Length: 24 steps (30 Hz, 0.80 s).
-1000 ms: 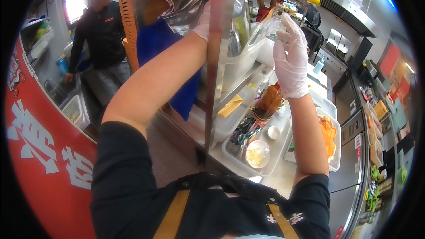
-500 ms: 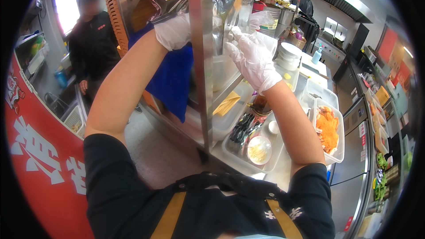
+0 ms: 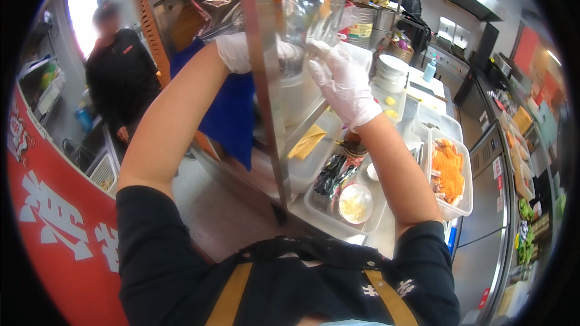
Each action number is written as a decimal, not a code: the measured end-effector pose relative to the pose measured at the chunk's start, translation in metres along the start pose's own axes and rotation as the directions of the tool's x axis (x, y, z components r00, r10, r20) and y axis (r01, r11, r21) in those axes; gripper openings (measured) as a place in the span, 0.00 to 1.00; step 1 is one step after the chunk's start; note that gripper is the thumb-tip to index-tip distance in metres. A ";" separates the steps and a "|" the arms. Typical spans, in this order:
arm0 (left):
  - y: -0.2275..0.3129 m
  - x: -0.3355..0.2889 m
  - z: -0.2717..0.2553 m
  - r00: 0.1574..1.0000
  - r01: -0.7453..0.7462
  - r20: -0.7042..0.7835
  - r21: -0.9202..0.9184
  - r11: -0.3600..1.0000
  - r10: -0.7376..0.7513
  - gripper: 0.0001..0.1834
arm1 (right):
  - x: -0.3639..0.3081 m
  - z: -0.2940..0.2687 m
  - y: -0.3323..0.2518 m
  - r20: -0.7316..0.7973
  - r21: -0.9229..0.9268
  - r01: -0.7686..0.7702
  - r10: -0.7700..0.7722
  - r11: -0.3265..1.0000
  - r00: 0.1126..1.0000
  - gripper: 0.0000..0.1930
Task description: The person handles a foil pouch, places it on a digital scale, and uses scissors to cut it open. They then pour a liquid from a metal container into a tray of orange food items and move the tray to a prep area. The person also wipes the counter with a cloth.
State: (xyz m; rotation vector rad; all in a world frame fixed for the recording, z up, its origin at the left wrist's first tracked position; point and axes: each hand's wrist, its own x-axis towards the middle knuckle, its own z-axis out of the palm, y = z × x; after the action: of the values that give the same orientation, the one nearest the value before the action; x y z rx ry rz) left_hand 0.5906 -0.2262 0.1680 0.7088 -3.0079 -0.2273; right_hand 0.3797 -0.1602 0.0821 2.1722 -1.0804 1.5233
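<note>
Both my hands wear thin white gloves and are raised at a metal shelf. My left hand reaches behind the upright steel post; its fingertips come out on the far side, closed against a clear plastic bag. The post hides the middle of that hand. My right hand is on the right of the bag, fingers bent at its lower edge, the thumb lower and a little apart. What the bag contains is too blurred to make out. A blue cloth hangs below my left wrist.
Below my right arm, a tray holds black packets and a bowl of pale shreds. A tub of orange food stands to the right. Stacked white bowls are farther back. At the left, a person in black stands beside a red panel.
My left hand has moved right, so its fingertips show past the post beside the bag. My right hand has shifted slightly left. The view has turned a little.
</note>
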 end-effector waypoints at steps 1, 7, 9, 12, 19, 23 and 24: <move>-0.002 0.002 0.000 1.000 -0.014 -0.026 0.049 0.999 0.015 0.23 | 0.000 0.001 -0.001 0.020 0.005 -0.008 0.008 1.000 1.000 0.14; -0.010 0.023 0.023 0.930 0.050 -0.367 0.106 0.993 -0.007 0.23 | 0.006 0.003 -0.004 0.038 -0.001 -0.072 0.072 0.997 0.997 0.12; -0.012 0.027 0.024 0.919 0.091 -0.390 0.089 0.992 -0.050 0.24 | 0.002 0.001 -0.009 0.072 -0.015 -0.072 0.073 0.997 0.995 0.14; -0.018 0.028 0.018 0.919 0.141 -0.378 0.059 0.988 -0.108 0.24 | -0.012 -0.005 -0.018 0.030 0.044 -0.040 0.039 0.998 0.999 0.22; -0.035 0.023 0.013 0.897 0.248 -0.386 0.040 0.968 -0.214 0.24 | -0.051 -0.026 -0.040 -0.003 0.121 -0.049 0.050 0.991 0.999 0.26; -0.053 0.025 0.013 0.880 0.289 -0.385 -0.034 0.957 -0.279 0.24 | -0.093 -0.051 -0.049 -0.018 0.178 -0.051 0.055 0.983 0.998 0.27; -0.056 0.025 0.013 0.868 0.305 -0.394 -0.058 0.951 -0.303 0.24 | -0.102 -0.058 -0.049 -0.039 0.183 -0.055 0.063 0.982 0.997 0.27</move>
State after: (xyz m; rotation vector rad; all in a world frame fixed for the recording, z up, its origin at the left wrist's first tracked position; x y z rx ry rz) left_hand 0.5920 -0.2848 0.1471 1.0830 -2.5020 -0.0693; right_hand 0.3571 -0.0493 0.0233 2.2300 -1.0366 1.7507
